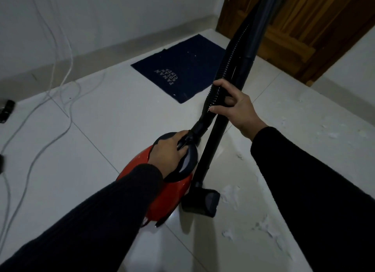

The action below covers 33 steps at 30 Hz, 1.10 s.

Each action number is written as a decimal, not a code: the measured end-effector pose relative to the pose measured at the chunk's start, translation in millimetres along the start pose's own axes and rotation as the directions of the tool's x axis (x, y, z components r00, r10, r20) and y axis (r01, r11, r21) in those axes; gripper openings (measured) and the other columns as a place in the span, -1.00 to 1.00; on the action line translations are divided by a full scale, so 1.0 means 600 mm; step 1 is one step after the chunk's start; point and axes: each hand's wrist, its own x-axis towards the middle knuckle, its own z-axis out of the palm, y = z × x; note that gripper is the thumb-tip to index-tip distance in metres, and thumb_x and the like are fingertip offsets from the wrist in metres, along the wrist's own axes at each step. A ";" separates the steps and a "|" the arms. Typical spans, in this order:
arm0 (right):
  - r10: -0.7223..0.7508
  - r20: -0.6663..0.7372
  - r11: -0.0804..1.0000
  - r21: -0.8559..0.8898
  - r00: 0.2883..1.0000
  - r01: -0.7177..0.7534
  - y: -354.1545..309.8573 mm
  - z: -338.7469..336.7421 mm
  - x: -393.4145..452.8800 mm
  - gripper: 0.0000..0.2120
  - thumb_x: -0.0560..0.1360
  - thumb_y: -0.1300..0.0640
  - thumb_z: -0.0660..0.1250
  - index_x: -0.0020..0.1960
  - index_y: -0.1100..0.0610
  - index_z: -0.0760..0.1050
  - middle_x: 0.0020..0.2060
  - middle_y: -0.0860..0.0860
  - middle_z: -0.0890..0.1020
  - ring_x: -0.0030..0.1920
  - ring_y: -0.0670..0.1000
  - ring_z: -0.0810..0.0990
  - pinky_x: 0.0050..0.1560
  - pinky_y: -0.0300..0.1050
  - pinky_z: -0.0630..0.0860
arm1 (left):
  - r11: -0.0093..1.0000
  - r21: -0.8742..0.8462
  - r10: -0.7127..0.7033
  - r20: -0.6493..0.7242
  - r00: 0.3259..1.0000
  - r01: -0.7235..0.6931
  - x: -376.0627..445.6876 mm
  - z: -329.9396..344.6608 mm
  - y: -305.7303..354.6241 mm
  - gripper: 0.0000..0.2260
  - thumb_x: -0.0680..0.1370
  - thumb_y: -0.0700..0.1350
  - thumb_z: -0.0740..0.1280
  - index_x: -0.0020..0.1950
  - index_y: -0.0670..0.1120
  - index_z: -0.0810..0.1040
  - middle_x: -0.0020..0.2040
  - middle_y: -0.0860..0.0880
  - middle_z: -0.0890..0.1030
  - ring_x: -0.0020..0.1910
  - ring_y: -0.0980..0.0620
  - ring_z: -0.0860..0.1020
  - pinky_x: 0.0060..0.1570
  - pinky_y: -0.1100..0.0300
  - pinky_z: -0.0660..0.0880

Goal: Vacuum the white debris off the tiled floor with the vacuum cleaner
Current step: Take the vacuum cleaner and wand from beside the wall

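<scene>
A red canister vacuum cleaner sits on the white tiled floor in the middle of the view. My left hand grips the black handle on its top. My right hand is closed around the black ribbed hose where it meets the rigid wand. The wand runs down to the black floor nozzle, which rests on the tiles just right of the canister. White debris lies beside the nozzle, and more flecks are scattered to the right.
A dark blue doormat lies ahead by the wall. A wooden door stands at the upper right. White cables trail over the floor on the left, near a small black object.
</scene>
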 end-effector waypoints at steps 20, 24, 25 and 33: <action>-0.178 -0.046 0.965 -0.202 0.983 0.165 0.116 0.038 -0.032 -0.40 0.48 0.34 0.39 0.13 -0.39 0.47 0.16 0.02 0.60 0.18 0.00 0.59 0.22 0.10 0.57 | 0.989 -0.138 0.046 -0.053 0.998 -0.052 -0.022 0.068 -0.057 -0.57 0.47 0.08 0.38 0.31 0.01 0.47 0.18 -0.01 0.60 0.18 0.02 0.53 0.06 0.35 0.33; -0.199 -0.044 0.948 -0.264 0.979 0.180 0.115 0.038 -0.035 -0.44 0.49 0.31 0.40 0.16 -0.35 0.47 0.20 -0.03 0.58 0.21 -0.04 0.57 0.27 0.06 0.54 | 0.993 -0.115 0.028 0.151 0.988 -0.011 -0.048 0.037 -0.083 -0.49 0.42 0.20 0.38 0.35 0.14 0.43 0.20 0.08 0.58 0.18 0.08 0.52 0.06 0.34 0.32; -0.206 -0.043 0.941 -0.281 0.978 0.186 0.114 0.038 -0.035 -0.46 0.49 0.31 0.40 0.18 -0.32 0.47 0.21 -0.05 0.57 0.22 -0.05 0.56 0.29 0.04 0.53 | 0.996 -0.093 0.027 0.190 0.981 -0.009 -0.055 0.028 -0.089 -0.49 0.41 0.22 0.37 0.34 0.18 0.43 0.19 0.10 0.58 0.17 0.10 0.52 0.04 0.35 0.31; -0.253 -0.041 0.912 -0.344 0.967 0.224 0.110 0.059 -0.040 -0.49 0.48 0.34 0.38 0.30 -0.13 0.51 0.24 -0.12 0.54 0.27 -0.10 0.51 0.34 -0.02 0.49 | 0.982 0.070 0.115 0.510 0.853 -0.174 -0.105 -0.021 -0.154 -0.06 0.17 0.03 0.62 0.43 0.20 0.19 0.23 0.22 0.46 0.22 0.16 0.43 0.27 0.16 0.38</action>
